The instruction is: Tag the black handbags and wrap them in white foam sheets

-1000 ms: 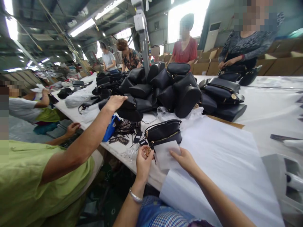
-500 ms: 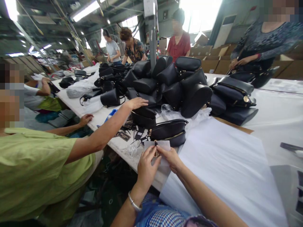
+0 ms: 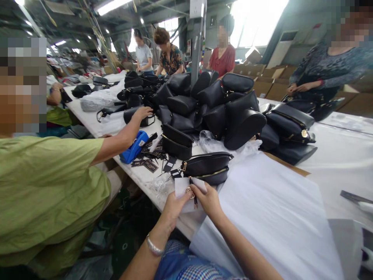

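Note:
A black bag with gold zips lies near the table's front edge. From its left end hangs a round gold charm with a dark tassel, in front of a small white paper sheet. My left hand is closed on the paper, with its thumb by the charm. My right hand pinches the paper's right part next to the charm's top. Black tags and a second black bag lie just beyond, to the left.
A large heap of black bags fills the table's middle. White sheeting covers the right front. A person in green reaches over the table at left, near a blue dispenser. Several people stand across the table.
The white paper has been turned down behind the charm, and my left hand has shifted lower. The other person's hand has moved left off the second bag, leaving the blue dispenser more visible.

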Tool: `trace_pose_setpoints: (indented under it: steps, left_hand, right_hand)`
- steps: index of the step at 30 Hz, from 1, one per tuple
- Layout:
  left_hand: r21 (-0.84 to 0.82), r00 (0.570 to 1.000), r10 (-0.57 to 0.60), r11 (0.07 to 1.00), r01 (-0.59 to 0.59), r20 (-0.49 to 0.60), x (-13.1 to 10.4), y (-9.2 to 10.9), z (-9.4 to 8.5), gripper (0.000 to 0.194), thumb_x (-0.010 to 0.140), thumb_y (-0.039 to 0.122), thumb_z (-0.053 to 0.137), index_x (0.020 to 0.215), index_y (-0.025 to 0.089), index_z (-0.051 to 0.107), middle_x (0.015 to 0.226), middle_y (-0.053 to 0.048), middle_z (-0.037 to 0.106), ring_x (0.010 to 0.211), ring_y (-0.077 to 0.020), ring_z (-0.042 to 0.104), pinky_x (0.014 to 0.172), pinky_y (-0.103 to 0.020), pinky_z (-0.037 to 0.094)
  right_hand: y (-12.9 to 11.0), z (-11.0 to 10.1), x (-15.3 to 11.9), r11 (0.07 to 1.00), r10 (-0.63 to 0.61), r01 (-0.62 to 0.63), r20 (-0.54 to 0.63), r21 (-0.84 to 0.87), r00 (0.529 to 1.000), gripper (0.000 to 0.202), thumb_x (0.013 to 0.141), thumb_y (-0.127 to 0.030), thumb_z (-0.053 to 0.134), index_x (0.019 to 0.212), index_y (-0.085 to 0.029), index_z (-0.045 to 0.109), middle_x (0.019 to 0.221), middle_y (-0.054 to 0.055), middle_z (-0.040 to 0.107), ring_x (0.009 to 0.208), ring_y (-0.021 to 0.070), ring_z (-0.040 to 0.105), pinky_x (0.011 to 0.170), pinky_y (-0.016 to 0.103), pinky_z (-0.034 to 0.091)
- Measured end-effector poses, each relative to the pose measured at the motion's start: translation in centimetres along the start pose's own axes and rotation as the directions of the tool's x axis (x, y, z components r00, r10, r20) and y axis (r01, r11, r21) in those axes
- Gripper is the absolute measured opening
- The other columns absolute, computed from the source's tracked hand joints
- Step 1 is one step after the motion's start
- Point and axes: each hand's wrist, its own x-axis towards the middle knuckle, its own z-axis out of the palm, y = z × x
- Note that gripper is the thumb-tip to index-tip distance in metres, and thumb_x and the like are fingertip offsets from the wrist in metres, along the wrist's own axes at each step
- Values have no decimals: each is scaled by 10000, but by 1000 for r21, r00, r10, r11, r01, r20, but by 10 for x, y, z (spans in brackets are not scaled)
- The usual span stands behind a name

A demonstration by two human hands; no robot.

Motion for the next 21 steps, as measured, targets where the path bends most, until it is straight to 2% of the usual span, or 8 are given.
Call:
trace_pose_setpoints:
  steps: [2, 4, 6, 8, 10, 14, 18, 21]
  left_hand:
    - [21, 998, 29, 999, -28, -49, 0, -3, 3, 486, 701, 461, 828, 1027, 107, 758, 955, -126, 783, 893, -282, 740, 812, -368, 590]
    - [52, 996, 52, 997, -48, -77, 0, -4, 3, 459, 713, 467, 814, 1004, 114, 768, 957, -122, 785, 900, -277, 738, 807, -352, 587]
    - [89, 995, 59, 995, -52, -79, 1, -2, 1, 439, 718, 455, 808, 995, 116, 772, 951, -125, 785, 889, -282, 739, 786, -353, 588]
    - [129, 995, 67, 990, -57, -73, 3, 0, -3, 412, 718, 430, 807, 984, 117, 775, 944, -126, 786, 878, -287, 740, 777, -357, 584]
    - [177, 993, 90, 981, -76, -73, 4, 1, -6, 379, 723, 408, 800, 978, 128, 776, 954, -116, 786, 896, -288, 735, 793, -355, 574]
    - [281, 984, 160, 951, -131, -83, 1, 0, -6, 346, 763, 423, 759, 967, 144, 775, 922, -90, 785, 894, -287, 720, 783, -342, 552]
    - [334, 974, 205, 928, -163, -93, -11, 0, -3, 346, 819, 443, 694, 978, 143, 763, 883, -77, 776, 844, -273, 707, 768, -332, 537]
    - [280, 974, 220, 940, -194, -62, -19, 2, -1, 412, 904, 495, 571, 1084, 161, 732, 1013, -80, 766, 966, -262, 697, 886, -332, 519]
  right_hand:
    - [-1, -5, 0, 988, -109, 105, -25, -111, 994, 344, 798, -534, 693, 756, -194, 721, 796, 67, 689, 802, 246, 626, 800, 359, 486]
    - [-3, -13, -2, 994, -78, 79, 22, -71, 997, 390, 811, -584, 664, 750, -202, 710, 807, 68, 683, 809, 246, 621, 787, 351, 489]
    - [-4, -21, -7, 991, 53, -70, 146, 111, 988, 520, 853, -687, 549, 825, -198, 723, 834, 78, 693, 814, 251, 633, 751, 348, 502]
    - [-5, -25, -11, 918, 164, -254, 292, 305, 942, 644, 866, -764, 436, 909, -193, 730, 833, 84, 698, 784, 247, 643, 693, 337, 508]
    - [-5, -23, -14, 854, 180, -328, 363, 403, 914, 629, 839, -765, 495, 959, -194, 732, 834, 73, 699, 758, 228, 636, 671, 315, 500]
    - [-2, -3, -15, 903, 127, -217, 252, 370, 959, 483, 798, -622, 681, 1000, -185, 731, 785, 23, 677, 644, 155, 543, 614, 263, 443]
    - [6, 21, -16, 948, 125, -136, 57, 286, 991, 476, 804, -591, 684, 980, -148, 711, 711, 10, 614, 584, 131, 466, 526, 247, 371]
    - [8, 31, -20, 957, 112, -106, -9, 272, 994, 457, 823, -587, 666, 959, -152, 694, 663, -9, 561, 578, 131, 464, 520, 245, 371]
